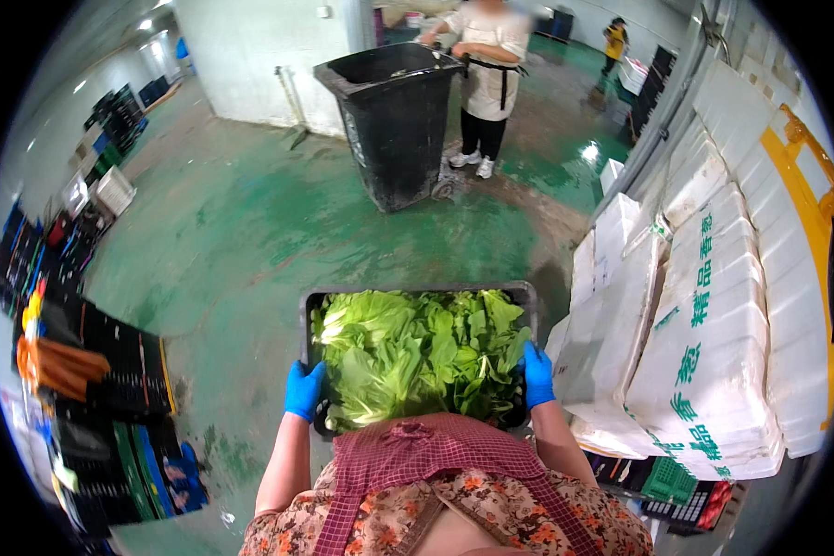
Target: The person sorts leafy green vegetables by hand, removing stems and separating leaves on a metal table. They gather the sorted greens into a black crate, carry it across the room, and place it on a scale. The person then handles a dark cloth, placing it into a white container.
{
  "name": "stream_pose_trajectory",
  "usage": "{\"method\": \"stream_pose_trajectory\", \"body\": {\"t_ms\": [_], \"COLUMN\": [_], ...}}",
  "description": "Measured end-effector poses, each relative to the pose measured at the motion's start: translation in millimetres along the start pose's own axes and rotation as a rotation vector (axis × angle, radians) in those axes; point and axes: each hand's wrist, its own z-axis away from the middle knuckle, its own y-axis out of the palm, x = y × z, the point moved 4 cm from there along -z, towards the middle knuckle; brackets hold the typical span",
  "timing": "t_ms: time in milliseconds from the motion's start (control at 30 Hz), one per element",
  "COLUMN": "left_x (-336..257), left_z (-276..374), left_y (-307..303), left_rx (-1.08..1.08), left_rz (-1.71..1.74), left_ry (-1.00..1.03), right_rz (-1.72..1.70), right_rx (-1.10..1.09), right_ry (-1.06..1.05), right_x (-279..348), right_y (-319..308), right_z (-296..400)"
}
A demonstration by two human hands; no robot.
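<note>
A black plastic crate (417,286) full of leafy greens is held level in front of my waist. Pale-green leafy heads (368,347) fill its left side, and darker green leaves (476,347) lie on the right. In a blue glove, my left hand (304,390) grips the crate's left end, thumb over the rim. My right hand (538,375), gloved the same way, grips the right end. The fingers under the crate's ends are hidden. The near rim is partly covered by my checked red apron (438,448).
Ahead, a person (490,69) holds a black wheeled bin (403,132). White foam boxes (709,326) stand stacked close on my right. Stacked black crates (118,361) line the left. Farther off is another person (615,45). The green floor (250,229) looks wet in places.
</note>
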Motion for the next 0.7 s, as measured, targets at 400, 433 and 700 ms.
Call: {"method": "stream_pose_trajectory", "body": {"t_ms": [400,433,700], "left_x": [-117.8,-130.8,-222.6], "left_z": [-265.2,-276.5,-390.0], "left_y": [215.5,236.8,374.6], "left_rx": [0.185,0.225,0.306], "left_rz": [-0.267,-0.262,-0.387], "left_ry": [0.125,0.085,0.104], "right_rz": [-0.3,-0.302,-0.295], "right_rx": [-0.18,-0.208,-0.274], "right_ry": [-0.006,0.033,0.036], "right_x": [106.8,105.6,161.8], "right_y": [0.9,-4.2,-14.6], "right_z": [-184.2,-203.7,-353.9]}}
